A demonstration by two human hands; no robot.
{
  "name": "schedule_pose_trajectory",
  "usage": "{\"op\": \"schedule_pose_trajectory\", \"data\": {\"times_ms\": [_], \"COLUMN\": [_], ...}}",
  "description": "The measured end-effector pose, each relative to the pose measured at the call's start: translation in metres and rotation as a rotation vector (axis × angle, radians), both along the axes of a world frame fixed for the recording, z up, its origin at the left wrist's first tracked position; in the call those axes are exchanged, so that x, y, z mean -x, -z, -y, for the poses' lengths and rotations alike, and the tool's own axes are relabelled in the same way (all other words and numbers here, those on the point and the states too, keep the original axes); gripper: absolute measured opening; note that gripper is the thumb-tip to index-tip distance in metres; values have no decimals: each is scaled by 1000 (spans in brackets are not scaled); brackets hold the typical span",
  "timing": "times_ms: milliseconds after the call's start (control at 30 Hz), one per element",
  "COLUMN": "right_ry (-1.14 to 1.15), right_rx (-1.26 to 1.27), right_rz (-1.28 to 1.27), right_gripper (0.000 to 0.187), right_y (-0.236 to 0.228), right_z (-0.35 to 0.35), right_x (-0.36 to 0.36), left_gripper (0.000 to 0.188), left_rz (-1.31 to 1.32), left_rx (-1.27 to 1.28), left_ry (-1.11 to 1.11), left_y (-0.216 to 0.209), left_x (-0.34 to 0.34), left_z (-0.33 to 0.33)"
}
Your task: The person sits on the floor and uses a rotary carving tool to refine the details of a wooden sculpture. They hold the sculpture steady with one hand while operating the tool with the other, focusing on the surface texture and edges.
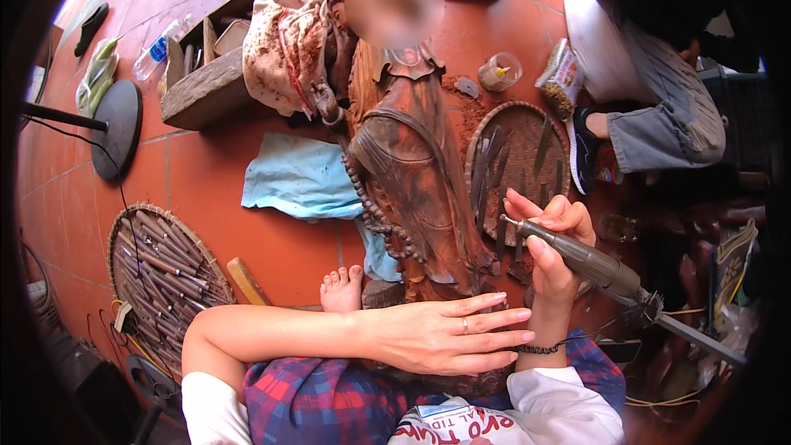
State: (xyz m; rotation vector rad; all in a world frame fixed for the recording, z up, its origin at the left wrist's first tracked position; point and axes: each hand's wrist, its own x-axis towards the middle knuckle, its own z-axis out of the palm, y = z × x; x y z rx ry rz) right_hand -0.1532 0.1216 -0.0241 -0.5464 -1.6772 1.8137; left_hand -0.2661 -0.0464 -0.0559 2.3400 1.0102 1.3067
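Note:
My right hand (554,239) is closed around a dark rotary carving tool (589,266), its small burr tip pointing up and left, clear of the wood. A shaft runs from the tool's back end to the lower right. My left hand (449,331), with a ring on one finger, lies flat with fingers stretched out to the right; it holds nothing. Its fingertips are near my right wrist, over the base of a carved wooden statue (408,148). The reddish-brown statue lies away from me, with carved robe folds and a bead string (371,206). Its head end is blurred.
A round basket of chisels (169,268) sits at the left, a woven tray (527,144) with flat files at the right. Beside the statue lie a blue cloth (298,177), a stained cloth (284,41) and a wooden box (210,86). Another person's leg (671,119) is at the right.

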Motion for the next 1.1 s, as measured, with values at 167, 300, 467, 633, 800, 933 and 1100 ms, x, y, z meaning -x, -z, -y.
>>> {"op": "schedule_pose_trajectory", "data": {"times_ms": [167,300,467,633,800,933,1100], "right_ry": [-38,-27,-85,-104,-154,-109,-171], "right_rx": [2,19,91,-34,-207,-64,132], "right_rz": [27,31,-22,-92,-381,-340,-147], "right_gripper": [19,19,20,22,5,8,19], "right_y": [19,29,35,15,-71,-45,21], "right_z": [10,13,-7,-52,-149,-115,-52], "right_x": [21,26,31,65,122,106,75], "left_gripper": [51,55,51,45,43,41,46], "left_rz": [42,110,91,155,140,158,87], "left_rx": [38,29,40,121,109,-10,1], "left_ry": [-97,-172,-243,-223,-174,-176,-289], "left_y": [20,23,21,6,8,10,5], "left_x": [-4,-3,-3,7,1,-4,-4], "left_z": [2,-11,-31,-35,-35,-37,-46]}}
